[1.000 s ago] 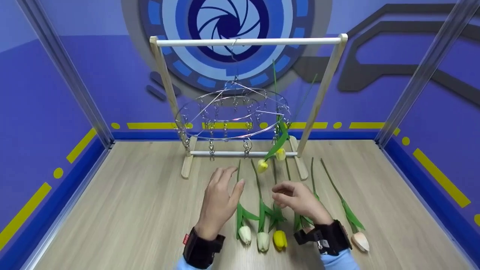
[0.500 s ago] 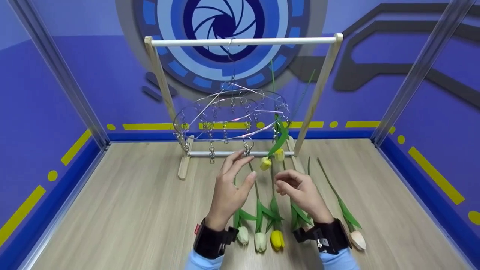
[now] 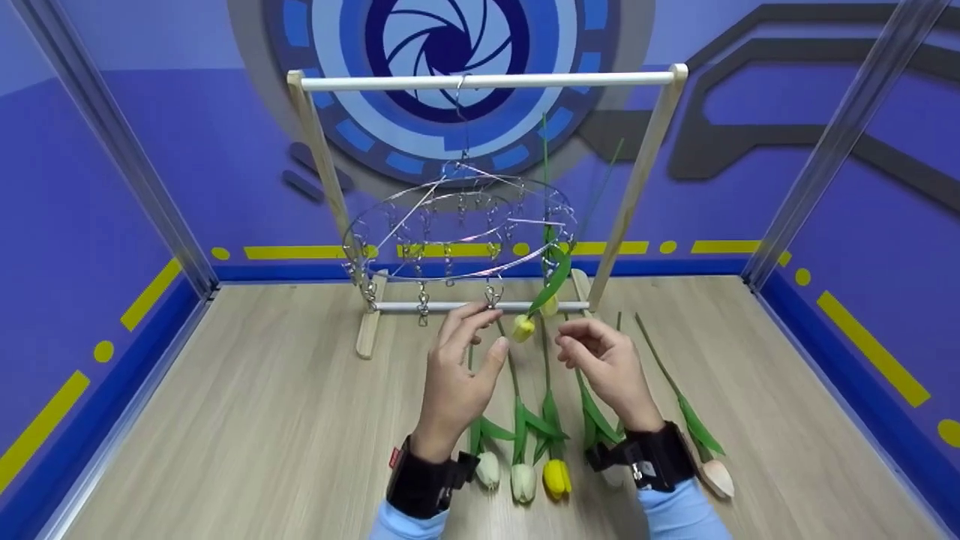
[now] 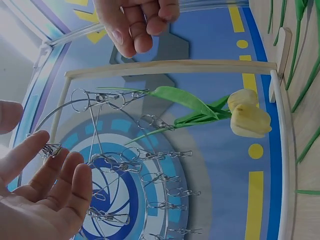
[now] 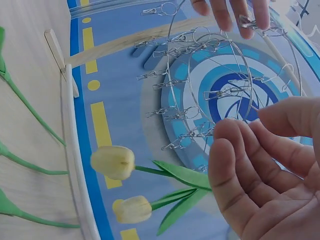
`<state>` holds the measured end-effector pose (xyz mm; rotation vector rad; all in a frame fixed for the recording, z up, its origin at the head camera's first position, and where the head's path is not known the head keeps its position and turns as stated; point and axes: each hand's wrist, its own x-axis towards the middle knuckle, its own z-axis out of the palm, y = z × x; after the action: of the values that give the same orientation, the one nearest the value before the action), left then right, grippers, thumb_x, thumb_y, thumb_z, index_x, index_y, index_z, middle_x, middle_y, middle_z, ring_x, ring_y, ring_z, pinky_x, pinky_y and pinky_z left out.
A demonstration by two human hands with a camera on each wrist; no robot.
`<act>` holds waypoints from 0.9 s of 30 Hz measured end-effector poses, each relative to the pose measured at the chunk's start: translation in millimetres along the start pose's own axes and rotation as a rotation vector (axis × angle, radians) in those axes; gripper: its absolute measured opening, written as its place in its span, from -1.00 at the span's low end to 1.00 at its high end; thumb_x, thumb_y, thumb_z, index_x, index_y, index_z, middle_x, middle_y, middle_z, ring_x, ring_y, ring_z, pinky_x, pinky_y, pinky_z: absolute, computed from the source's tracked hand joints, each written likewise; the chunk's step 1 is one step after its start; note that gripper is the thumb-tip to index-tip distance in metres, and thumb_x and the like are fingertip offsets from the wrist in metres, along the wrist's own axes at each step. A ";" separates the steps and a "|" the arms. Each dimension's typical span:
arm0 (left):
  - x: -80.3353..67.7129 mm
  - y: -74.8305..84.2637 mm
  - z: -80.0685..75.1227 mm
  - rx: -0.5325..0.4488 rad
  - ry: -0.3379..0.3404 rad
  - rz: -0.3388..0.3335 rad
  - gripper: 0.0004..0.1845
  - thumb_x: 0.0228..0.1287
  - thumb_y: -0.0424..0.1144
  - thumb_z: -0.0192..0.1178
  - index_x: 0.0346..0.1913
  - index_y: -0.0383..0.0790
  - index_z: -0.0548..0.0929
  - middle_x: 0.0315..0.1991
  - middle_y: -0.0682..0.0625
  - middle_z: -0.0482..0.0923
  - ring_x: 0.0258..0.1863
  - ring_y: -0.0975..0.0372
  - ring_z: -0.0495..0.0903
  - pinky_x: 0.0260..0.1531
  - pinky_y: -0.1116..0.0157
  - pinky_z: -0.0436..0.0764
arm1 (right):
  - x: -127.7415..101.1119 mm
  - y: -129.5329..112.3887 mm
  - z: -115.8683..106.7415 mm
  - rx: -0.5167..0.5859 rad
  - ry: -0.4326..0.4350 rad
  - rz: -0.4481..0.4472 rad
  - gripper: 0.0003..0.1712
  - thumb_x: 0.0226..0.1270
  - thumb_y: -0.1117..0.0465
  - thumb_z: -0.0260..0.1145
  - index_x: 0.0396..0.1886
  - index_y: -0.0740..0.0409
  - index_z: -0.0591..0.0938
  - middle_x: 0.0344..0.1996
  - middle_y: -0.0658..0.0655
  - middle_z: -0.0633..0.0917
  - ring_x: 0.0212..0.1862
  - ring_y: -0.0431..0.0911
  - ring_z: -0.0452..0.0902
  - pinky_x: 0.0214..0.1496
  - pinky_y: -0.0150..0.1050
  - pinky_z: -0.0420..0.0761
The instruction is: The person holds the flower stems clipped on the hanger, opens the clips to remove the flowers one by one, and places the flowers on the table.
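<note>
My left hand (image 3: 459,379) is raised in front of a round metal clip hanger (image 3: 480,274). Its fingers touch one hanging clip (image 4: 50,149), and the thumb stands apart. To the right, my right hand (image 3: 611,371) hovers with loosely bent fingers and holds nothing. Between and behind the hands, two pale yellow tulips (image 3: 523,328) hang head down from the hanger's right side, their stems pointing up. Below the hands, several tulips lie on the table: two whitish ones (image 3: 523,484), a bright yellow one (image 3: 556,480) and a peach one (image 3: 718,478). Another pale bloom is partly hidden by the right wrist strap.
A wooden rack (image 3: 634,180) with a white top bar (image 3: 375,82) carries the hanger by its hook. Several bare clips (image 3: 422,296) dangle around the rings. Blue printed panels (image 3: 187,172) enclose the wood-grain table (image 3: 262,405) at the back and sides.
My left hand has moved forward and slightly right, up to a hanging clip. My right hand has risen a little. The hanging tulips have swayed slightly.
</note>
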<state>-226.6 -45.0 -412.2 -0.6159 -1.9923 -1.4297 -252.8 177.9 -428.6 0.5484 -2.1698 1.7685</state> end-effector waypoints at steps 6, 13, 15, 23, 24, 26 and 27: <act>1.1 0.7 -5.6 -0.003 0.058 0.067 -0.74 0.43 -0.40 0.25 0.12 -0.31 0.68 0.15 -0.16 0.58 0.00 0.11 0.60 -0.05 0.17 0.60 | 19.0 -3.3 -3.1 -0.028 0.015 -0.024 -0.82 0.50 0.42 0.26 0.00 0.41 0.66 -0.19 0.32 0.72 -0.28 -0.17 0.66 -0.23 -0.34 0.65; 3.4 1.4 -11.4 -0.001 0.115 0.102 -0.79 0.39 -0.42 0.28 0.04 -0.29 0.70 0.07 -0.11 0.61 -0.10 0.14 0.62 -0.12 0.21 0.64 | 43.3 -7.4 -9.6 -0.021 0.079 -0.034 -0.78 0.49 0.45 0.24 0.03 0.52 0.62 -0.22 0.32 0.71 -0.30 -0.21 0.66 -0.26 -0.36 0.65; 4.1 1.2 -12.4 0.002 0.132 0.111 -0.79 0.37 -0.44 0.28 0.02 -0.30 0.71 0.05 -0.11 0.62 -0.13 0.15 0.63 -0.15 0.23 0.64 | 50.4 -8.1 -12.0 -0.015 0.106 -0.031 -0.76 0.48 0.46 0.23 0.04 0.54 0.60 -0.21 0.35 0.70 -0.29 -0.22 0.66 -0.26 -0.39 0.64; 5.4 2.4 -17.6 0.003 0.175 0.115 -0.81 0.36 -0.45 0.27 -0.01 -0.30 0.72 0.00 -0.08 0.64 -0.18 0.22 0.63 -0.20 0.18 0.66 | 72.9 -3.5 -19.7 -0.031 0.184 0.051 -0.69 0.46 0.45 0.21 0.15 0.45 0.57 -0.02 0.37 0.63 -0.28 -0.21 0.62 -0.30 -0.41 0.62; 5.4 2.3 -18.3 0.007 0.180 0.116 -0.81 0.37 -0.45 0.27 -0.01 -0.30 0.72 -0.01 -0.08 0.63 -0.19 0.22 0.62 -0.20 0.18 0.66 | 74.7 -3.0 -20.2 -0.031 0.182 0.066 -0.66 0.47 0.45 0.21 0.18 0.44 0.56 0.02 0.38 0.63 -0.27 -0.20 0.63 -0.30 -0.41 0.62; 5.2 1.9 -19.8 0.011 0.192 0.112 -0.82 0.36 -0.45 0.27 -0.02 -0.29 0.72 -0.04 -0.07 0.63 -0.20 0.22 0.62 -0.20 0.23 0.65 | 77.3 -2.2 -20.8 -0.033 0.161 0.098 -0.60 0.48 0.43 0.21 0.26 0.41 0.53 0.10 0.37 0.62 -0.24 -0.14 0.64 -0.30 -0.40 0.61; 5.2 1.8 -20.6 0.013 0.200 0.109 -0.82 0.36 -0.46 0.27 -0.03 -0.29 0.71 -0.06 -0.07 0.62 -0.20 0.22 0.62 -0.20 0.25 0.65 | 78.2 -2.3 -20.8 -0.029 0.146 0.113 -0.57 0.49 0.42 0.22 0.30 0.40 0.51 0.13 0.36 0.61 -0.22 -0.13 0.65 -0.30 -0.40 0.60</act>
<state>-224.9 -63.9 -402.5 -0.5447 -1.7844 -1.3564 -321.4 189.2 -387.0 0.2851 -2.1601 1.7708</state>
